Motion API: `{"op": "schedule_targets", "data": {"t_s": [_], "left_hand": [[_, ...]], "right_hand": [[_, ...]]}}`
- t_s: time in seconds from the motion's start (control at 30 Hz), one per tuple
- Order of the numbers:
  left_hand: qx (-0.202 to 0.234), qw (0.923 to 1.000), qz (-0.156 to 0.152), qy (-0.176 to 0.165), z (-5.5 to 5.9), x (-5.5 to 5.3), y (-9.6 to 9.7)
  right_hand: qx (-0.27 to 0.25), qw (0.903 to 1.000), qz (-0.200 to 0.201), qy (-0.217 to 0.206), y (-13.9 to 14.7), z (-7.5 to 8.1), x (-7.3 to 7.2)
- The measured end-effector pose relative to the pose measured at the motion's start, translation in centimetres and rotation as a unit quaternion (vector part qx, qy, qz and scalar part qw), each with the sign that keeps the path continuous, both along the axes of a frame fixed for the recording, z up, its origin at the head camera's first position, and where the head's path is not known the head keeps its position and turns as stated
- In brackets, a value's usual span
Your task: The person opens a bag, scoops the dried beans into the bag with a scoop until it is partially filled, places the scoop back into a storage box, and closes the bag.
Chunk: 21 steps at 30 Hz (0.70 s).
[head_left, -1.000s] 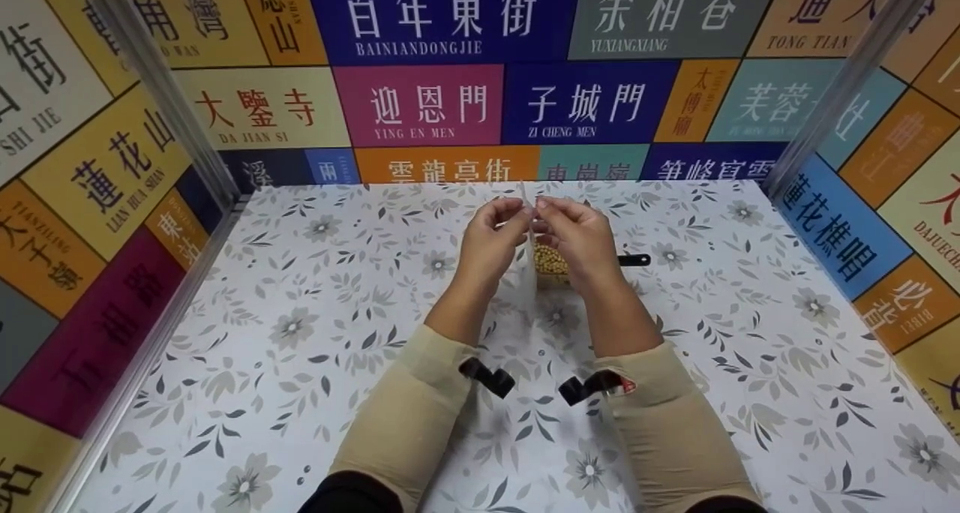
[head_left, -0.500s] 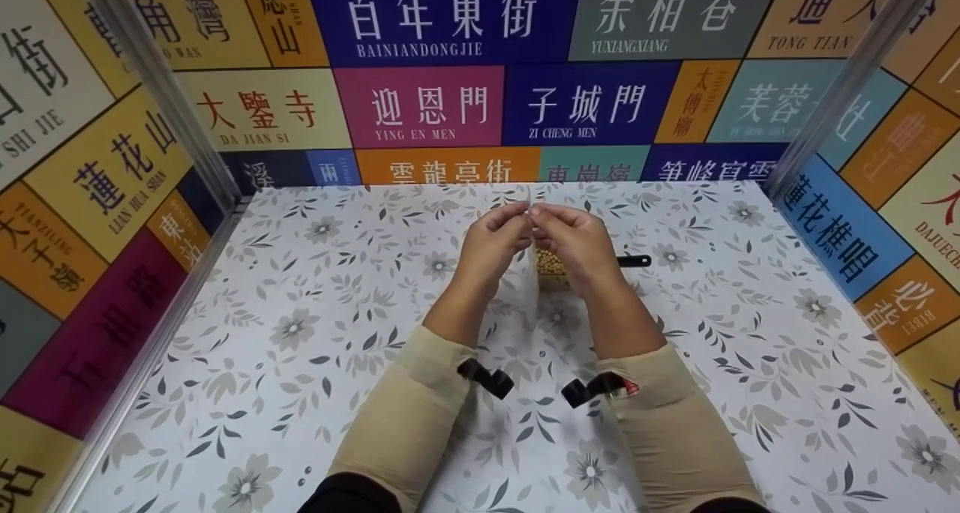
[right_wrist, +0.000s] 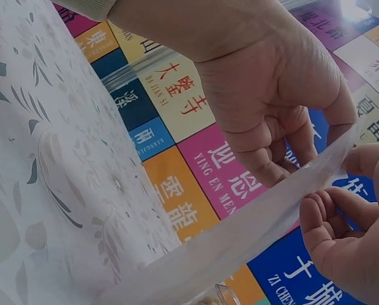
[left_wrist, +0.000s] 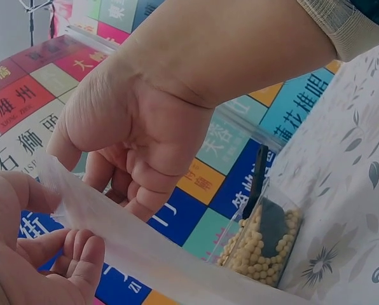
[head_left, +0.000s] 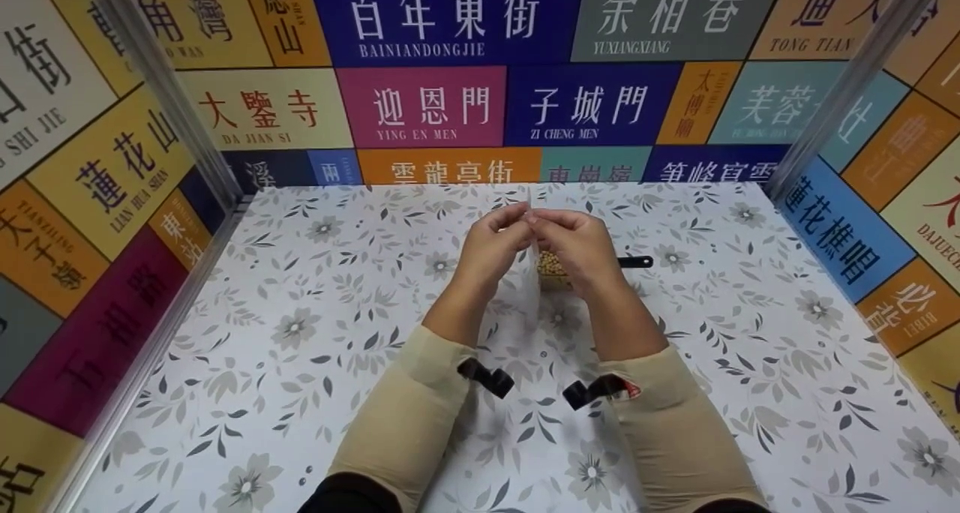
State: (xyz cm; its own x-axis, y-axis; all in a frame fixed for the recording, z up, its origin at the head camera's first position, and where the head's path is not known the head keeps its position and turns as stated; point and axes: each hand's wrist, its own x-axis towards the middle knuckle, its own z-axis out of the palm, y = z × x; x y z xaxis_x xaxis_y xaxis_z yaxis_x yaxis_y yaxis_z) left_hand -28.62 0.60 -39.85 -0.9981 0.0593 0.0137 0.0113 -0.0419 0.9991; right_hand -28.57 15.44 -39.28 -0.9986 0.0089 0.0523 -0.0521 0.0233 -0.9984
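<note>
In the head view my left hand (head_left: pixel 486 249) and right hand (head_left: pixel 583 249) meet above the table. Both pinch the upper edge of a thin, translucent plastic bag (left_wrist: pixel 154 244), which hangs down edge-on between them. The bag looks flat, its layers lying together along the strip seen in the right wrist view. Behind my right hand stands a clear container of yellow beans (left_wrist: pixel 266 248), partly hidden in the head view. A black scoop (left_wrist: pixel 258 178) rests in it, its handle (head_left: pixel 637 262) sticking out to the right.
A white table with a grey floral cover (head_left: pixel 300 393) lies beneath my arms. Colourful panels with printed characters (head_left: pixel 420 106) stand along the back and both sides. Metal posts (head_left: pixel 187 115) mark the rear corners.
Both hands have sunk very slightly and their fingertips have drawn closer together at the bag's edge, the right fingers shifting their pinch. The container has stayed in place.
</note>
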Motion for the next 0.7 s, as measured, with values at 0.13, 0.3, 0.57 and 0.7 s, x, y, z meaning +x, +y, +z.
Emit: {"op": "schedule_targets", "data": {"t_s": [0.13, 0.3, 0.57, 0.7], "left_hand": [[-0.008, 1.0000, -0.001, -0.003, 0.09, -0.01, -0.07], [-0.020, 0.9998, -0.005, 0.006, 0.05, 0.02, -0.22], [-0.062, 0.9979, 0.010, 0.015, -0.04, -0.01, -0.25], [-0.088, 0.9957, 0.017, 0.025, -0.08, -0.02, -0.33]], "right_hand": [[0.021, 0.9997, -0.010, -0.003, 0.01, 0.02, 0.05], [0.041, 0.9988, -0.023, -0.010, 0.04, -0.08, 0.06], [0.040, 0.9986, -0.023, -0.026, 0.01, -0.12, -0.07], [0.046, 0.9983, -0.022, -0.029, -0.02, -0.20, -0.17]]}}
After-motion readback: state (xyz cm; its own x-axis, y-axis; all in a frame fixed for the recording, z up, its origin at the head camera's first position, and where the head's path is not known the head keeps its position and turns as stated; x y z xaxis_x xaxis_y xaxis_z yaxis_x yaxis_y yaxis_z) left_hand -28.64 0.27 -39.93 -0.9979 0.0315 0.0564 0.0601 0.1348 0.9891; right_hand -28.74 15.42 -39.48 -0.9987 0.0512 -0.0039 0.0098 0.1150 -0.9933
